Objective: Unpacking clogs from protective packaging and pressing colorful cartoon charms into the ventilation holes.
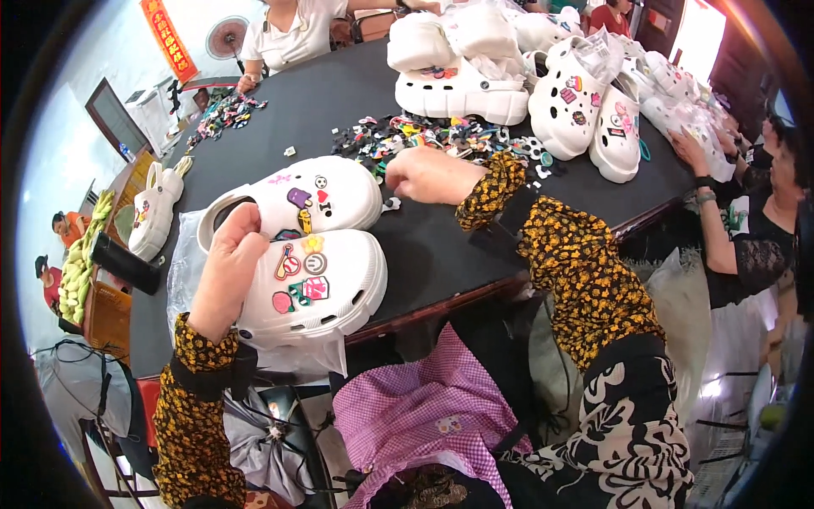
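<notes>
A pair of white foam clogs lies side by side on the dark table in front of me. Colourful charms, among them a soccer ball and a purple piece, dot the far clog (352, 182); the near clog (352, 263) carries a smiley, a flower and a bat with ball. My left hand (233, 254) is closed at their openings, fingers curled over the near clog's edge. Just right of the far clog's toe, my right hand (432, 178) hovers with curled fingers beside a heap of loose shoe charms (381, 140). Whatever its fingertips hold is hidden.
Finished-looking white clogs with charms (568, 97) are stacked at the back right. One clog (153, 212) and a black cylinder (123, 263) stand at the left. Another charm pile (225, 114) lies farther off. Clear plastic (186, 271) sits under the pair. Co-workers sit opposite and at right.
</notes>
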Demonstrator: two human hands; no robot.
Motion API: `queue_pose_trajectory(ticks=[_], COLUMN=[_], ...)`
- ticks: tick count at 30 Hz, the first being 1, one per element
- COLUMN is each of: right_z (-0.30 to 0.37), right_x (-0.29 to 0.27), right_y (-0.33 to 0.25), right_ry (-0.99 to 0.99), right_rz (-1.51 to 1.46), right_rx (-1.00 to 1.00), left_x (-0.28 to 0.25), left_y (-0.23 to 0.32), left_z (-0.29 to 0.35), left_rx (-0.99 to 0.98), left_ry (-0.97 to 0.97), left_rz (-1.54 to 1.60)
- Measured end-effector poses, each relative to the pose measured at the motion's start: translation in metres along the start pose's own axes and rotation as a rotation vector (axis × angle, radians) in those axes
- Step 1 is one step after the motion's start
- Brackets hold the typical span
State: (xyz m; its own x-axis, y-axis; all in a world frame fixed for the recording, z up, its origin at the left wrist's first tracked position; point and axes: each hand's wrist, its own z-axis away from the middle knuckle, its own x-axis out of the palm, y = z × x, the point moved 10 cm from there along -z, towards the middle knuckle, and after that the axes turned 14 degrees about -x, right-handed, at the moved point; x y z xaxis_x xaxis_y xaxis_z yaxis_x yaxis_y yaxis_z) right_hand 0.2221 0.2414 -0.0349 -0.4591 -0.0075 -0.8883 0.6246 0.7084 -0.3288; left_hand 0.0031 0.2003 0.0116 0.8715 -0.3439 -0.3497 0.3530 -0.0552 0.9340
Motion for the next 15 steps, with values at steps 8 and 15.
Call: queue_pose_trajectory(ticks=[8,15], right_z=[0.001,0.029], right_x=[0.013,-0.031], right_y=[0.002,0.019], right_ry=[-0.101,0.272], right_rz=[0.207,-0.581], right_rx=[0.03,0.354], left_x=[-0.002,-0.013], left_y=[-0.002,-0.009], left_z=[-0.002,-0.001], left_rx=[-0.003,0.038], left_ry=[-0.002,0.039], left_rz=[-0.005,-0.06])
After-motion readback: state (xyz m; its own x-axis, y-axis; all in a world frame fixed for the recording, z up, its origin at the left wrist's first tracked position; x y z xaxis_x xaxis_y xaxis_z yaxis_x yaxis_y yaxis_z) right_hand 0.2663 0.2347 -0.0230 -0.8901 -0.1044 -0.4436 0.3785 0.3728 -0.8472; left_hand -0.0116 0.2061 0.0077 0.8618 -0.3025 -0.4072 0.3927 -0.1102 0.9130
